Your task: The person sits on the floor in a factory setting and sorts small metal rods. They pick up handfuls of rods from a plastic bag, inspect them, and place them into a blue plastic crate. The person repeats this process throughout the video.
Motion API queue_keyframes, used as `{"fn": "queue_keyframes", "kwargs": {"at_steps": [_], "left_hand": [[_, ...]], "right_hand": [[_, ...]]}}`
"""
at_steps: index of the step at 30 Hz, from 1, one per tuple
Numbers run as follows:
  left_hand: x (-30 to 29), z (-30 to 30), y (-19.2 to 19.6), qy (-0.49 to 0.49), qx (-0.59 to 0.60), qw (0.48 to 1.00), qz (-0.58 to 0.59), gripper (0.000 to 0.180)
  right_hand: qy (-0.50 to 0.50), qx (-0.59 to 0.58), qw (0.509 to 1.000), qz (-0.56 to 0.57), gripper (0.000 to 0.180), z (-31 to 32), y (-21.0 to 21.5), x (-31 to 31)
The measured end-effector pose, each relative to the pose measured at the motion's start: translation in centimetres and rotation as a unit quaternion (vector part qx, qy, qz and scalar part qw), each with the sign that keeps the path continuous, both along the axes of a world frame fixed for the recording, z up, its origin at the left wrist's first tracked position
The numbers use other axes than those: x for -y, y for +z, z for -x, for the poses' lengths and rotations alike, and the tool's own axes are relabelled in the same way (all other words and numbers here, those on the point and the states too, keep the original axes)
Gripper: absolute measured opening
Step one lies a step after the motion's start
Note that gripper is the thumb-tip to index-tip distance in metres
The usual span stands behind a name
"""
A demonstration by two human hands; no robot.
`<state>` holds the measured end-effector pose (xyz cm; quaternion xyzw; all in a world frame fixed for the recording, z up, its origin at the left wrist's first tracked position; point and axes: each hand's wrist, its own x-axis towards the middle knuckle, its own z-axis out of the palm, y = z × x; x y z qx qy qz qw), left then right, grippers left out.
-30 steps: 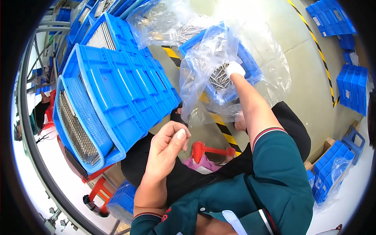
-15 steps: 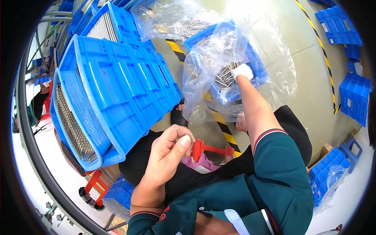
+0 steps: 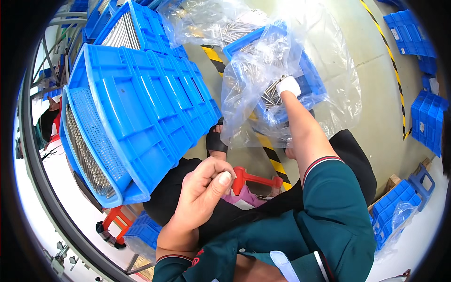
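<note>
My right hand, in a white glove, reaches into a blue bin lined with clear plastic. It rests at a pile of thin metal rods, and its fingers are hidden from view. Bare and curled, my left hand is held above my lap with the thumb against the fingers. Whatever may be inside that grip cannot be made out. Just beyond the left hand, a red frame-like piece and a pink cloth show between my legs.
A large blue crate stands on its side at the left. Beside it, a perforated blue tray holds rows of metal pieces. Clear plastic sheeting spreads around the bin. More blue crates stand at the right. Striped tape crosses the floor.
The view has shifted slightly. My gloved right hand has moved a little left over the rods within the bin. The left hand keeps its curled pose.
</note>
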<state>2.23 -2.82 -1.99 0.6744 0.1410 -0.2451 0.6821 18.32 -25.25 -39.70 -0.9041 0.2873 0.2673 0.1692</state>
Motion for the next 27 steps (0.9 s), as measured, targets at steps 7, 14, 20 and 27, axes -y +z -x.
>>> {"fn": "queue_keyframes", "kwargs": {"at_steps": [7,14,20,27], "left_hand": [[-0.2,0.3,-0.1,-0.029,0.02,0.999,0.002,0.028],[-0.7,0.7,0.2,-0.039,0.033,0.999,-0.005,0.021],[-1.3,1.4,0.0,-0.046,0.045,0.998,0.01,0.018],[-1.1,1.4,1.0,-0.068,0.048,0.996,-0.012,0.021]], "right_hand": [[0.098,-0.078,0.99,-0.064,0.039,-0.6,-3.1,2.9],[0.193,-0.139,0.963,-0.13,0.039,-2.1,-5.2,4.2],[0.114,-0.165,0.967,-0.158,0.032,-2.8,-4.1,4.8],[0.319,-0.098,0.943,-0.021,0.032,-4.8,-3.8,6.9]]}}
